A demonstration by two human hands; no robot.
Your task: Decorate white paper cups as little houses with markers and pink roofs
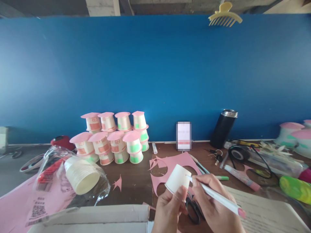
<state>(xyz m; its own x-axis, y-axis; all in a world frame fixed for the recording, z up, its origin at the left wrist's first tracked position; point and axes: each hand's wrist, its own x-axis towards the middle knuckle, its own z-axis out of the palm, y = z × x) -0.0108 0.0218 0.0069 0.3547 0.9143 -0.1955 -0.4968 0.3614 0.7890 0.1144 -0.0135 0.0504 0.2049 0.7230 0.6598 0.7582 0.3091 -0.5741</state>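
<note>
A white paper cup (178, 178) is tilted in my left hand (170, 207), its fingers and thumb closed round the lower part. My right hand (213, 200) grips a white marker (216, 195) with a pink end, and its tip meets the cup's side near the upper right. A faint mark shows at the tip. Beneath the hands lies a cut sheet of pink paper (175, 161) with round holes. Black-handled scissors (192, 212) are partly hidden between my hands.
Stacked paper cups (116, 147) with pink paper roofs and coloured doors stand at the wall. A plastic bag of nested cups (84, 178) lies left, behind a white box (97, 216). A black bottle (223, 129), keys (217, 155) and a glue tube (241, 177) are at right.
</note>
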